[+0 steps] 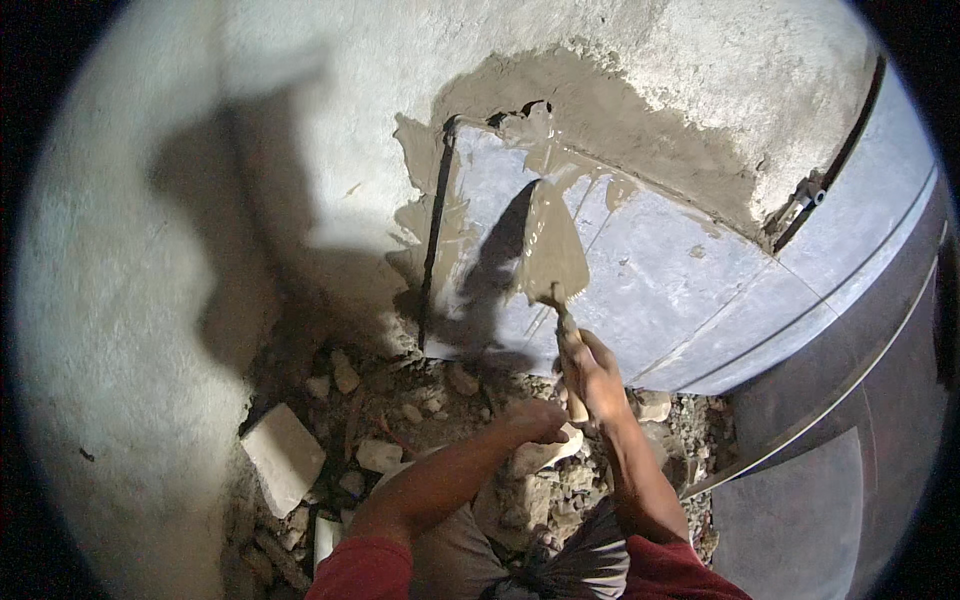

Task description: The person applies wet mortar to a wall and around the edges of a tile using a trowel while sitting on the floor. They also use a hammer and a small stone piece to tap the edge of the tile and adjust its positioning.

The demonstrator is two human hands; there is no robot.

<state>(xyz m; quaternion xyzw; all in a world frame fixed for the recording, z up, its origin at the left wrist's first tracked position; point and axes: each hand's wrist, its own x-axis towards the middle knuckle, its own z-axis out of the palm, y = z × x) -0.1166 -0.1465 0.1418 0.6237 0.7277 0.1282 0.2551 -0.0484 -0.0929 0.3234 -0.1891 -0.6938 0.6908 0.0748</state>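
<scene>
A pointed trowel (pixel 556 245), its blade coated with wet grey mortar, is raised in front of blue-grey wall tiles (pixel 655 285). My right hand (pixel 595 378) is wrapped round its wooden handle, with the blade pointing up and away from me. Just left of the handle's lower end, my left hand (pixel 540 420) is closed; whether anything is inside it is hidden. Mortar smears mark the left and upper parts of the tiles. Above their top edge, a band of wet mortar (pixel 600 100) covers the wall, with a dark gap near the upper left corner.
Rubble (pixel 430 400) and broken stone cover the ground at the wall's foot, with a pale block (pixel 284 458) at the left. A metal pipe fitting (pixel 808 195) juts out at the right. Dark panels (pixel 800 510) with a pale edge strip stand at the lower right.
</scene>
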